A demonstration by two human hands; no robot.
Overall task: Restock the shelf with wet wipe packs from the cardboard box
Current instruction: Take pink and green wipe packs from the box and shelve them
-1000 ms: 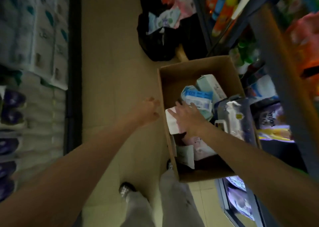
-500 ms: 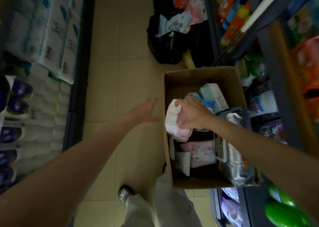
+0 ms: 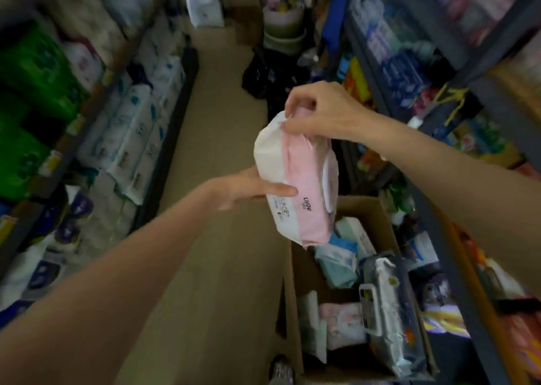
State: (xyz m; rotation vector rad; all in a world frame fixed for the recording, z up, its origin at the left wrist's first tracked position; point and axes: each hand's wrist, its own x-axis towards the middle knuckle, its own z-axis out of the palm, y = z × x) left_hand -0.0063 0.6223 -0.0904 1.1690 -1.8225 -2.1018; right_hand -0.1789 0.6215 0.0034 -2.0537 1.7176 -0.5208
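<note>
A pink and white wet wipe pack (image 3: 295, 179) hangs in the air above the open cardboard box (image 3: 292, 302). My right hand (image 3: 319, 111) pinches the pack's top end. My left hand (image 3: 248, 190) grips its left side from below, thumb across the front. The box stands on the floor at the lower right and holds several more packs: teal ones (image 3: 336, 261), a pale pink one (image 3: 341, 323) and a dark pack with a handle (image 3: 392, 314). The shelf (image 3: 456, 226) on the right runs along the box.
A narrow tan floor aisle (image 3: 216, 138) runs ahead between two shelf rows. The left shelves (image 3: 140, 127) hold white tissue packs and green bags. Black bags (image 3: 269, 80) and buckets sit farther down the aisle. My shoe (image 3: 281, 370) is beside the box.
My right hand lifted the pink pack out of the box and up into the air. My left hand moved in and took hold of its side. The view tilted up along the aisle.
</note>
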